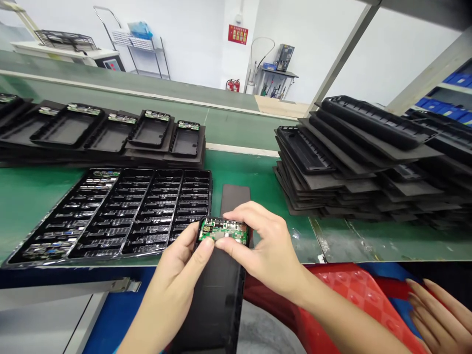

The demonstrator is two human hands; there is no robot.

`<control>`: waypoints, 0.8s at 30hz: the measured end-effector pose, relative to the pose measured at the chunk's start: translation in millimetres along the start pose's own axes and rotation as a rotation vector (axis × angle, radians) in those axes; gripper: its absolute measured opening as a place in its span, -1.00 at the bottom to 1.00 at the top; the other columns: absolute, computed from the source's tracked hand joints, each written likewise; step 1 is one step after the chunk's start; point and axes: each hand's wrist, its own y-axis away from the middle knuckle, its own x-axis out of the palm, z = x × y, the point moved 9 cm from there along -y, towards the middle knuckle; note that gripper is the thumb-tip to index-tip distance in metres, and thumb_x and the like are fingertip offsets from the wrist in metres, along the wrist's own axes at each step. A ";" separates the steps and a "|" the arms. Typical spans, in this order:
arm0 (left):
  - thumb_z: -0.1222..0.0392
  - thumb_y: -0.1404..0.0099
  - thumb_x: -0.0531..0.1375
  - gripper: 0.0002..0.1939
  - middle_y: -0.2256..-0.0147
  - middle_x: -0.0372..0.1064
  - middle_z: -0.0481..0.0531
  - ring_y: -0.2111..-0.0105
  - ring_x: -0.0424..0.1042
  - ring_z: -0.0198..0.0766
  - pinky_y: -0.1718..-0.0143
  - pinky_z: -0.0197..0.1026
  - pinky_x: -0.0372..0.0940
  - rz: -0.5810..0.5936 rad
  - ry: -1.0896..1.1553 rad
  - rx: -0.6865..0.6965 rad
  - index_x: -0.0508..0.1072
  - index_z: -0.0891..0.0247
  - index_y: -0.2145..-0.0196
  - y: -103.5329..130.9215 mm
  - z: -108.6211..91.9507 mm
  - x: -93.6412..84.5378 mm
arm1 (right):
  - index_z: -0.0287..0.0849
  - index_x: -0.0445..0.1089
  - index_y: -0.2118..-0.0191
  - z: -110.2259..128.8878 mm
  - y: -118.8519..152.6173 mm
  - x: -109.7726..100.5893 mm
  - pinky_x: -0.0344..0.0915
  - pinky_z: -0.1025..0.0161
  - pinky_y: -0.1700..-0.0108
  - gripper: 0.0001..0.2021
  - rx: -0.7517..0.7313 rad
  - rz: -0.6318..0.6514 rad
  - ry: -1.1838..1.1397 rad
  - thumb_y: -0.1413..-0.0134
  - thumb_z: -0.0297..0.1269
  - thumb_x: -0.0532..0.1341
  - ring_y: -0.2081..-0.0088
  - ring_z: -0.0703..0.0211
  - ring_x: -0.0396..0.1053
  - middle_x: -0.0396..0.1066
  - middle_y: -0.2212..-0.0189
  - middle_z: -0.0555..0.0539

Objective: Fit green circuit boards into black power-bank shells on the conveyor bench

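A black plastic case, long and shallow, lies lengthwise in front of me, running down past the bottom of the picture. At its far end sits a small green circuit board with a digit display on its left side. My left hand grips the case's left edge, its thumb tip at the board's lower edge. My right hand pinches the board from the right, index finger over the far edge and thumb across the near side. The hidden finger pads leave some contact with the case unclear. Beyond lies a dark foam strip.
Left stands a black compartment tray, its left column holding boards. Behind it, several cases with boards rest on dark sheets. Stacked cases and sheets rise at right. Another person's hand shows beside a red stool.
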 end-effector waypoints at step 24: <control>0.03 -0.20 0.16 -0.67 -0.02 0.32 -0.01 0.00 0.29 -0.09 0.08 -0.18 0.27 -0.064 -0.018 -0.003 0.36 0.12 0.08 5.7 17.6 -6.7 | -0.25 0.42 0.32 -43.8 36.2 12.1 0.19 0.39 0.49 -0.85 0.528 -0.196 -0.534 0.08 -0.32 0.24 0.53 0.36 0.16 0.20 0.59 0.09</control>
